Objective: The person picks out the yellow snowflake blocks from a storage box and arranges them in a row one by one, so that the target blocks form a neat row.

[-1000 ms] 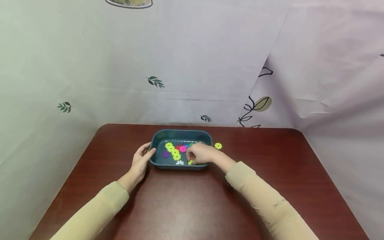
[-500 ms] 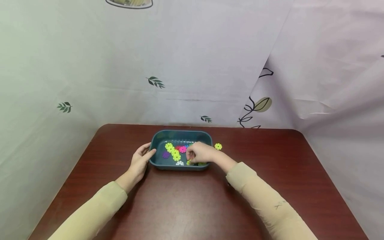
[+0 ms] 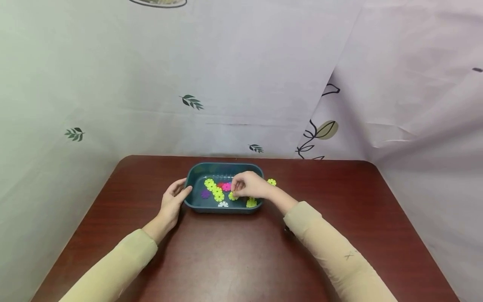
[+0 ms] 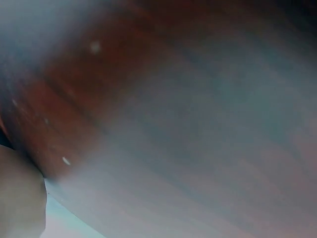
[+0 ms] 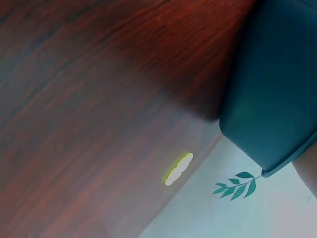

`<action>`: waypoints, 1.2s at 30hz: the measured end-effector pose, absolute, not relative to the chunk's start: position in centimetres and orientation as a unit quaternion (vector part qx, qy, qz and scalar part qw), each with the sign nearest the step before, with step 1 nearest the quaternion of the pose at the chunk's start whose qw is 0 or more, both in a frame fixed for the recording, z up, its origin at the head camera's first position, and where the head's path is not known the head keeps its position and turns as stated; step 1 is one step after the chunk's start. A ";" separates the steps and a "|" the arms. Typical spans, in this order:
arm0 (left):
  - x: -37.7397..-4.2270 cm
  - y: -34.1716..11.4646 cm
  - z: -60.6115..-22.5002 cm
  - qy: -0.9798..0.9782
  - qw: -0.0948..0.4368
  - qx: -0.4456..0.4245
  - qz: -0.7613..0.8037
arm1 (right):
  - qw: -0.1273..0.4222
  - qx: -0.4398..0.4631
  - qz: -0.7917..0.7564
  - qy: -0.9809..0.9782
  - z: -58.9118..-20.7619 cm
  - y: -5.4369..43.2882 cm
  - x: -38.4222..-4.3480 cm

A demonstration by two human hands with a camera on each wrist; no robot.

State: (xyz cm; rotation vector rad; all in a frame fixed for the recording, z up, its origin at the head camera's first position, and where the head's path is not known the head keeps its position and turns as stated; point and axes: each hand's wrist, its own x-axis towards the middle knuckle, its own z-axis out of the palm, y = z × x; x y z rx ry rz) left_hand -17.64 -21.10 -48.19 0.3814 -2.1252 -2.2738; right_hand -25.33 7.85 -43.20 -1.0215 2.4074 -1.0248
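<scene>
Pinching yellow flower-shaped plastic disc (image 3: 232,196) in right hand (image 3: 250,185), teal plastic tray (image 3: 211,209) in left hand (image 3: 171,204) (one disc (image 3: 271,182) past right edge, others (image 3: 218,193) inside).

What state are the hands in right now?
Left hand: closed, holding the blue-green tray at its left end.
Right hand: closed, pinching a yellow flower-shaped piece.

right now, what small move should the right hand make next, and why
Probably lift the pinched yellow disc clear of the tray: the right hand has it between its fingers, and the left hand holds the tray's left end.
</scene>
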 end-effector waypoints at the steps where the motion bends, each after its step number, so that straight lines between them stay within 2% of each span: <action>1: -17.6 -21.1 -48.2 -0.678 0.004 0.120 -0.725 | 0.165 -0.351 -0.372 0.843 -43.2 7.9 -25.4; 12: -17.9 -20.6 -48.3 -0.687 0.004 0.119 -0.717 | 0.135 -0.256 -0.474 0.832 -42.1 10.2 -26.4; 23: -18.3 -20.6 -48.7 -0.690 0.015 0.115 -0.714 | 0.130 -0.171 -0.560 0.800 -41.4 13.9 -27.7; 36: -18.2 -20.7 -49.1 -0.682 0.033 0.110 -0.722 | 0.128 -0.107 -0.584 0.794 -43.0 17.7 -28.6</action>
